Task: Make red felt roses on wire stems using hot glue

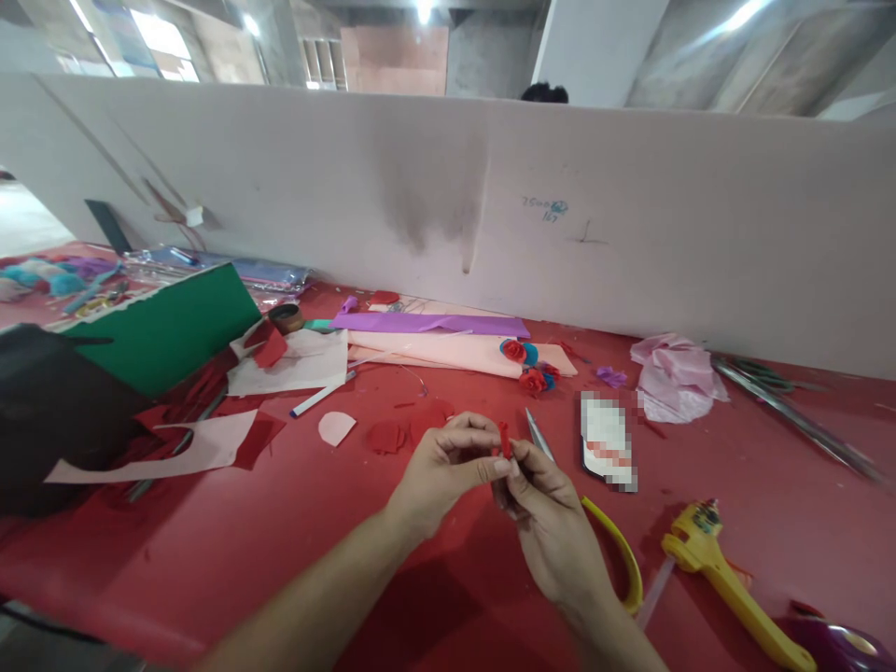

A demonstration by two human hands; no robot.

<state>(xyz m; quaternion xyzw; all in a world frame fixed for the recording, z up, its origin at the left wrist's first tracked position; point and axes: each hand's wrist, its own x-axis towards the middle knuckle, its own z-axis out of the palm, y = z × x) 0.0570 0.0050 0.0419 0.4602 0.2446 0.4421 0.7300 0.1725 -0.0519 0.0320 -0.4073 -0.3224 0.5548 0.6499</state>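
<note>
A red desk point(280, 560) fills the lower view, its smooth cover littered with scraps, and a pale, smudged partition point(280, 177) with handwritten figures stands along its far edge. Beyond it are bare concrete walls, bright ceiling lights and the top of a person's dark hair point(544, 92).

The small red roll point(505, 437) is held just above the desk, near the middle of its front part, between the two hands. Its long axis runs close to upright, one end pointing up past the fingertips. The fingers of the left hand point(438, 476) and of the right hand point(556, 532) pinch its lower part, thumbs nearly meeting.

The roll is thin and narrow, seemingly paper. Behind lie curled red-and-blue flowers point(516, 351), a flat purple strip point(434, 324) and a folded peach sheet point(448, 353). A crumpled, filmy pink sheet point(679, 378) sits farther right. Nearer, scissors with a curved yellow handle point(630, 551) lie partly behind the right hand, beside a hard yellow glue gun point(721, 569).
</note>
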